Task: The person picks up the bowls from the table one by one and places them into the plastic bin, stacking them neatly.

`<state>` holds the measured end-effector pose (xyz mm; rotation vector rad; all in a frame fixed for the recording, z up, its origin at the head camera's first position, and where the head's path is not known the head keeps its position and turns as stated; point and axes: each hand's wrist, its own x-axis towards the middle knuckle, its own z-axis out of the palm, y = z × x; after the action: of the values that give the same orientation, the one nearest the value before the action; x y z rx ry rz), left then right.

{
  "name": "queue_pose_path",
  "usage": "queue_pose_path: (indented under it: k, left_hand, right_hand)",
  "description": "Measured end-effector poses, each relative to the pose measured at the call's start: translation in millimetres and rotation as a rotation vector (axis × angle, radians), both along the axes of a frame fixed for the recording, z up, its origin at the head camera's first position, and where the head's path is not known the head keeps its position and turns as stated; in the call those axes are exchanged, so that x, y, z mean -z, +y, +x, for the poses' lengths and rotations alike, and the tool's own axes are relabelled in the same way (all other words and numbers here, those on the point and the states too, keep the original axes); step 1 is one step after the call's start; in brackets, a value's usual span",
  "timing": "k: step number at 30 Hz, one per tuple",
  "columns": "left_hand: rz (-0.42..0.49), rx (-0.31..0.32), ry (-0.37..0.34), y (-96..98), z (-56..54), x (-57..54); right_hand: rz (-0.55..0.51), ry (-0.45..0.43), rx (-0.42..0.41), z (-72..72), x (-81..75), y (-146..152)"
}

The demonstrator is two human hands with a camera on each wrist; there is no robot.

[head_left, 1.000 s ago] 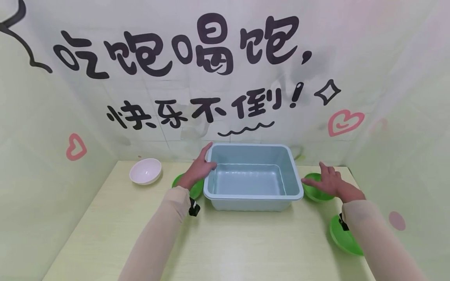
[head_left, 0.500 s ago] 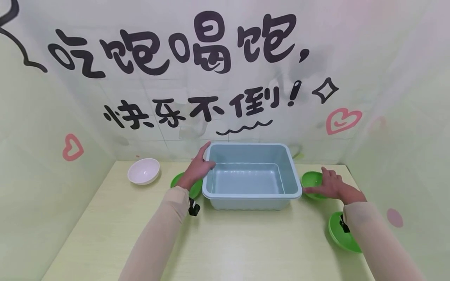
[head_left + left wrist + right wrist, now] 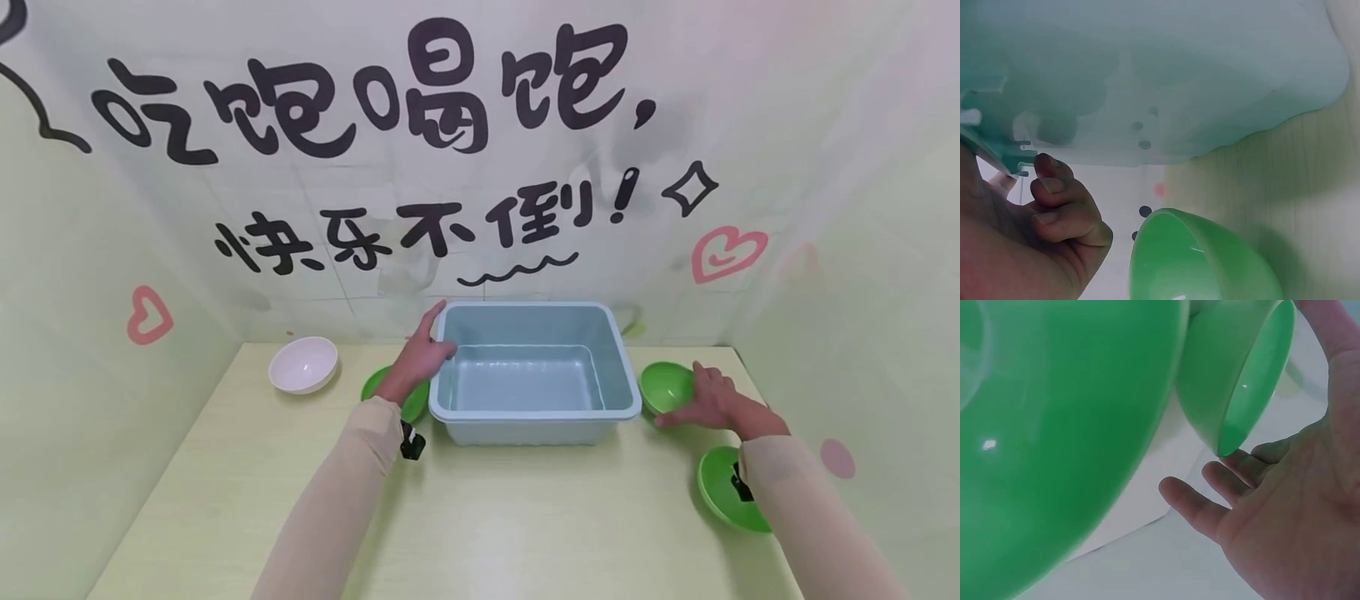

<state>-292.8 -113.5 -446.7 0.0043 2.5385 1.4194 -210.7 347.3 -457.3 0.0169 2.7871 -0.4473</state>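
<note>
A pale blue plastic basin (image 3: pixel 525 429) stands at the back middle of the table. My left hand (image 3: pixel 418 360) grips its left rim, thumb over the inside, fingers curled under the edge as the left wrist view shows. A green bowl (image 3: pixel 1210 256) sits just below that hand, partly covered by it in the head view. On the right, my right hand (image 3: pixel 712 398) spreads over the right side of another green bowl (image 3: pixel 663 385). Its thumb is at the near rim and its fingers (image 3: pixel 1194 503) lie loosely along the far side, not curled round it.
A white bowl (image 3: pixel 303 365) stands at the table's back left. Nearer on the right is a larger green bowl (image 3: pixel 723 492), partly under the right sleeve (image 3: pixel 795 492). A printed curtain (image 3: pixel 337 183) closes off the back of the table (image 3: pixel 517 533).
My right hand has shifted right and slightly toward me, from beside the basin's right rim to the right side of the green bowl. The left hand keeps its grip on the basin.
</note>
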Motion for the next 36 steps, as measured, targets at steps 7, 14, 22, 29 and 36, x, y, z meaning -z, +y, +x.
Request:
queue_pose_path:
  k: [7,14,22,29,36]
  left_hand:
    - [0.007,-0.003,0.011,-0.1,-0.7,2.4]
    - [0.011,-0.012,0.010,-0.1,-0.8,0.8]
    - [0.015,-0.003,0.020,0.4,-2.2,-2.5]
    - [0.018,-0.011,0.024,2.5,-0.8,-3.9]
    - [0.030,-0.019,0.023,3.4,0.1,-0.7]
  right_hand:
    - [-0.015,0.000,0.012,0.5,7.1,2.5]
    - [-0.007,-0.020,0.015,-1.8,8.6,4.8]
    - [-0.047,0.002,0.037,-5.5,14.9,6.6]
    - [-0.078,0.037,0.042,-5.7,18.2,7.7]
    - [-0.106,0.078,0.033,-6.1,23.4,8.3]
